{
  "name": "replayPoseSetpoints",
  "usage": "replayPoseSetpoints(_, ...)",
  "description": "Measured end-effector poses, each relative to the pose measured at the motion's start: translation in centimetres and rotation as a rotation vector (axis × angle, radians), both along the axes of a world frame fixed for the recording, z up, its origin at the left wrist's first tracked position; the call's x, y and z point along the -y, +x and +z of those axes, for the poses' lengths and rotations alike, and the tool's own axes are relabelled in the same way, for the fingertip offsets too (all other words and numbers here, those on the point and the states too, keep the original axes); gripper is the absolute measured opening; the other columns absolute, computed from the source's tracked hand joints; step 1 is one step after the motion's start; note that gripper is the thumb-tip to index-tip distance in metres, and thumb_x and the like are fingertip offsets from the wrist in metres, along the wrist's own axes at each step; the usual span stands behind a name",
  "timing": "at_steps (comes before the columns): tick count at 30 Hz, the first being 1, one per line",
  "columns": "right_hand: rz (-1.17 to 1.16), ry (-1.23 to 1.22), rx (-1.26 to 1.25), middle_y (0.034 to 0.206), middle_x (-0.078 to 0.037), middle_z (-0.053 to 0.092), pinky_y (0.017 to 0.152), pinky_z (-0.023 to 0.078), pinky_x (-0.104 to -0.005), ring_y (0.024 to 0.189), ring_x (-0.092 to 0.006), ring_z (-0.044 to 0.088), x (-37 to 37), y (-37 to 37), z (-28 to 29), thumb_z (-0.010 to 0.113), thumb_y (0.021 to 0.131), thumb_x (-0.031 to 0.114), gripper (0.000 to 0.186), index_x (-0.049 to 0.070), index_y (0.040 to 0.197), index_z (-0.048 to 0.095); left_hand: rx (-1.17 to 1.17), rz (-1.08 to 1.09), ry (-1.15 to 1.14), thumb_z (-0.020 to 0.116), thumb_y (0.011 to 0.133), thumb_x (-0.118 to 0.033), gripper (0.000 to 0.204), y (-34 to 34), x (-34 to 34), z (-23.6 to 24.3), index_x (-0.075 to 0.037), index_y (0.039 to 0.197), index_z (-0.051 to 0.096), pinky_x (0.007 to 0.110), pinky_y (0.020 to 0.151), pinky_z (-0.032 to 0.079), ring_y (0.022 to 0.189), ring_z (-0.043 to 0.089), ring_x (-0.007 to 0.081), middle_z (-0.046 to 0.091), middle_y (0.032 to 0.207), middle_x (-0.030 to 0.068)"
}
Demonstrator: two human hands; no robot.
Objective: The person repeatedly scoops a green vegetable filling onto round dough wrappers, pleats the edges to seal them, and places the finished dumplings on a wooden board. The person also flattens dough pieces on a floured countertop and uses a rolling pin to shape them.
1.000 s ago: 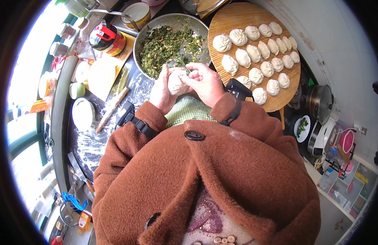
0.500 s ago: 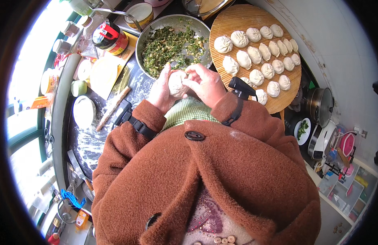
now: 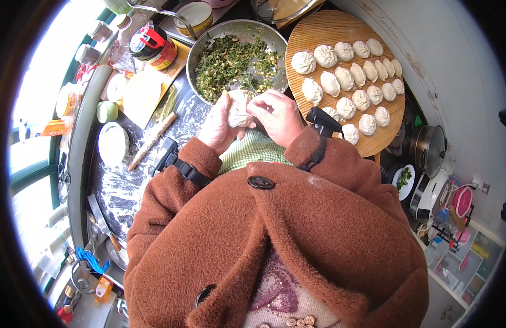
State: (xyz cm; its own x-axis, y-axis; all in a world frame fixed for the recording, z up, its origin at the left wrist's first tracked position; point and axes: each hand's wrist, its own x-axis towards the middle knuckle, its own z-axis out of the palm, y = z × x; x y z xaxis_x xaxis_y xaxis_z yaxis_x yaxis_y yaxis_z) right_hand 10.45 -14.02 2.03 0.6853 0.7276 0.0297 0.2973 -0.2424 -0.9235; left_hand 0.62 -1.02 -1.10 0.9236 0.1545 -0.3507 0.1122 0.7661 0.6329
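A white dough bun point(image 3: 239, 111) with gathered folds sits cupped in my left hand point(image 3: 215, 127), the thumb along its left side. My right hand point(image 3: 277, 116) pinches the bun's edge from the right, thumb and fingertips pressed on the dough. Just beyond both hands is a wide metal bowl point(image 3: 190, 60) holding chopped green filling point(image 3: 225, 63). To the right, a round wooden board point(image 3: 362, 33) carries rows of pleated buns point(image 3: 325, 56) and crescent-shaped dumplings point(image 3: 358, 74).
On the floured dark counter point(image 3: 119, 191) at left lie a rolling pin point(image 3: 153, 141) and a white bowl point(image 3: 113, 144). A knife point(image 3: 100, 216) is nearer. A red-capped jar point(image 3: 153, 48) stands back left; a pot point(image 3: 428, 148) and a plate of greens point(image 3: 404, 182) are at right.
The bun has turned slightly in my hands, and the fingers of my right hand have shifted along its edge. The surroundings moved a little in the picture as the view shifted.
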Motion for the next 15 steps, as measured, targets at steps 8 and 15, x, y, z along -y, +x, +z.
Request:
replayPoseSetpoints(8,0.461,0.138,0.606,0.090,-0.004,0.055,0.086,0.043,-0.0379,0.094,-0.0250,0.052,-1.2,2.2,2.0,0.071,0.075,0.021,0.016,0.010,0.084,0.065,-0.137,-0.194,-0.200,0.032,0.093,-0.063,0.061,-0.7,-1.1,1.8,-0.008,0.094,0.058,0.027,0.032,0.048,0.052,0.063,0.0225,0.059,0.065,0.0057)
replayPoseSetpoints(15,0.995,0.154,0.661,0.092,-0.002,0.055,0.090,0.039,-0.0420,0.100,-0.0248,0.051,-4.8,4.3,4.5,0.071,0.072,0.018,0.015,0.015,0.083,0.063,-0.186,-0.292,-0.333,0.028,0.093,-0.063,0.063,-2.4,-1.6,3.4,-0.006,0.095,0.054,0.030,0.038,0.056,0.058,0.066,0.0328,0.057,0.069,0.0132)
